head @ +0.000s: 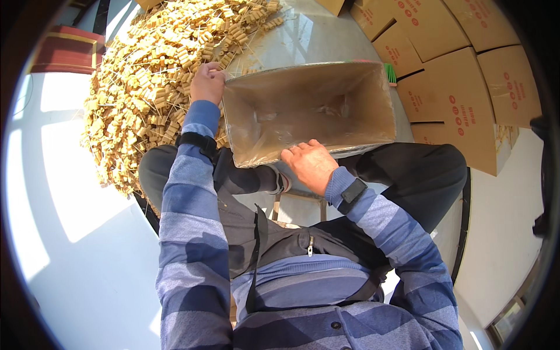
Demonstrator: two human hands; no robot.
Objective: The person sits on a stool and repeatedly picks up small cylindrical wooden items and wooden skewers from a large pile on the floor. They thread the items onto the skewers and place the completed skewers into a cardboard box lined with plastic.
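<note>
An open cardboard box (306,107) stands before me, its mouth facing up, with a clear plastic film lining (271,142) inside. Nothing but the film shows in it. My left hand (208,83) is at the box's far left corner, with fingers bent and the thumb side against the rim; the fingertips are partly hidden. Over the near rim curl the fingers of my right hand (311,164), gripping the wall left of its middle.
Left of the box spreads a large heap of tan ribbed food pieces on thin sticks (153,87). Printed cardboard boxes (455,87) stand at the right. A green-bristled brush (390,74) shows behind the box. Part of a wooden stool (302,203) lies between my legs.
</note>
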